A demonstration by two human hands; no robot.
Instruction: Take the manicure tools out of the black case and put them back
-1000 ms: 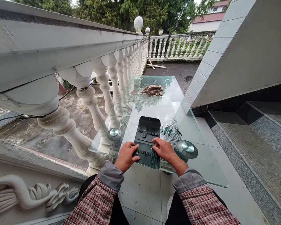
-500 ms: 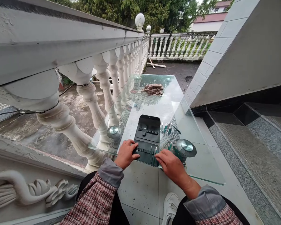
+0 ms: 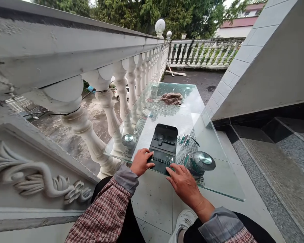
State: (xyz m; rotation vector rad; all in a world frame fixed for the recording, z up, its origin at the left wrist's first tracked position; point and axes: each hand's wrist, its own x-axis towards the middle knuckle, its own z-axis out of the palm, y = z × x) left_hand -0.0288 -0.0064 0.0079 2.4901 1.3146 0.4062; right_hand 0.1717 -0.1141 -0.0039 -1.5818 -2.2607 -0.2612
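A dark green tool case (image 3: pixel 165 144) lies open on the near end of a glass table (image 3: pixel 218 182). My left hand (image 3: pixel 141 162) rests on the case's near left corner, fingers curled with the thumb on top. At the case's near right edge my right hand (image 3: pixel 182 181) lies with its fingers stretched toward a few small metal tools (image 3: pixel 169 161) slotted in the case. Loose green-handled tools (image 3: pixel 185 139) lie on the glass just right of the case.
A white stone balustrade (image 3: pixel 108 101) runs along the left. A crumpled brown cloth (image 3: pixel 171 98) lies at the table's far end. Round metal caps (image 3: pixel 204 159) mark the table's supports. A tiled wall and dark steps (image 3: pixel 276 135) rise on the right.
My right hand has slid back from the middle of the case to its near right edge. The view has shifted slightly right. My left hand stays on the case.
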